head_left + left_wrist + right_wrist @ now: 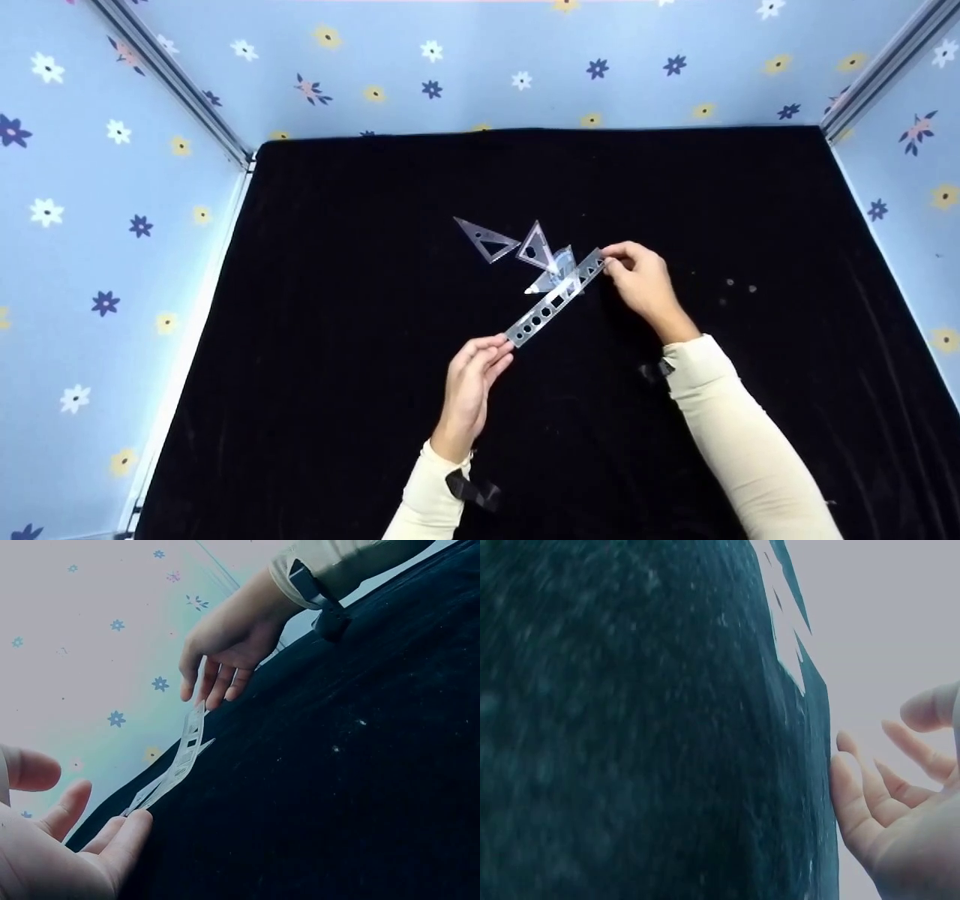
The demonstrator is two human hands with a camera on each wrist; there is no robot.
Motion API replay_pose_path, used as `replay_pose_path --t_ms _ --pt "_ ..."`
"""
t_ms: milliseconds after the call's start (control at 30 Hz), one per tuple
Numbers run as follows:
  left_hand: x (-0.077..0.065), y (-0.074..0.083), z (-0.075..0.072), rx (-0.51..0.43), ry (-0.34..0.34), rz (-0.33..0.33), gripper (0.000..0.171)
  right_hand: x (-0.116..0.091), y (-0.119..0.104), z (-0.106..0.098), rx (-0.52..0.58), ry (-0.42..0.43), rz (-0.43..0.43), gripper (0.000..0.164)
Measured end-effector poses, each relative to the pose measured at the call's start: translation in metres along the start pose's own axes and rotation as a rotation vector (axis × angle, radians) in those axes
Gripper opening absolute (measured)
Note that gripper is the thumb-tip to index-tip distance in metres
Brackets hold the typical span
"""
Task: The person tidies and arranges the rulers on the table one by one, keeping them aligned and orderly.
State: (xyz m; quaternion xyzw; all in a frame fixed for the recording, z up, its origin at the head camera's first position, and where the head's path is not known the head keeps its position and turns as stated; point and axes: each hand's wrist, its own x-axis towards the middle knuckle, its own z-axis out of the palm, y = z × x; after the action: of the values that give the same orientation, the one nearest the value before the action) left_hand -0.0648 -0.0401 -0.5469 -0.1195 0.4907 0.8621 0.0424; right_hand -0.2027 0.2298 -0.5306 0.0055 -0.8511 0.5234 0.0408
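A clear stencil ruler [546, 306] with a row of cut-out shapes slants over several see-through drawing pieces in the head view. My left hand [471, 379] holds its near end at the fingertips, with the thumb standing apart in the left wrist view. At the far end, my right hand [641, 281] pinches the ruler between thumb and fingers. Behind it lie a long set square [480, 238] and a smaller set square [534, 247]. A bluish clear piece [562, 261] is partly hidden under the ruler. In the left wrist view the ruler looks bent.
Black cloth [337, 360] covers the table. Blue walls [480, 67] with printed flowers enclose the back and sides, joined by metal posts. A few small pale specks [752, 289] lie on the cloth at the right.
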Motion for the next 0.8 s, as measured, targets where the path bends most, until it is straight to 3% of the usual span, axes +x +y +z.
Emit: replay_pose_path --t_ms 300,800 --pt "-0.004 0.001 -0.009 -0.032 0.035 -0.010 0.025 0.002 -0.006 0.012 0.015 -0.025 -0.002 0.018" --pt "-0.020 0.005 -0.026 -0.042 0.037 -0.022 0.024 0.004 -0.022 0.036 0.091 -0.082 -0.010 0.020"
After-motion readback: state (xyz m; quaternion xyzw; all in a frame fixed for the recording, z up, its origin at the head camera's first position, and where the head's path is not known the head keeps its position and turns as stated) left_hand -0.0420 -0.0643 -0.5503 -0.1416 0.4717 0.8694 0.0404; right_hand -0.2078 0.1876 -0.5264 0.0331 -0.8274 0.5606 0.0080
